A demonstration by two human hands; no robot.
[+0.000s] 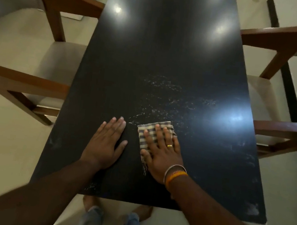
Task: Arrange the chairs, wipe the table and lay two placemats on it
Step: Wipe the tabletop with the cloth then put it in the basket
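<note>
A long, glossy black rectangular desk (161,61) runs away from the person, with blurred light reflections on its far half and near its right edge. Left of the desk stands a brown wooden armchair with a pale cushioned seat (38,57), its arms reaching to the desk's left edge; right of the desk stands a matching brown wooden armchair with a pale seat (268,101), its arms at the desk's right edge. A cream tiled floor (8,147) surrounds the desk, crossed by a dark stripe (294,104) to the desk's right. Below the desk's near edge show two bare feet and blue jean cuffs (130,222).

Whitish streaks and specks (166,96) mark the desk's near half, mostly right of centre, with paler smudges towards its near right corner.

The left hand (105,142) lies flat on the desk's near half, fingers straight and together, released and holding nothing. Just beside it, the right hand (161,151), wearing a gold ring and wrist bands, presses with spread straight fingers on a folded brown-and-cream checked cloth (148,133), flat on the desk, its frayed edges poking out beyond the fingers and thumb. The two hands do not touch.
</note>
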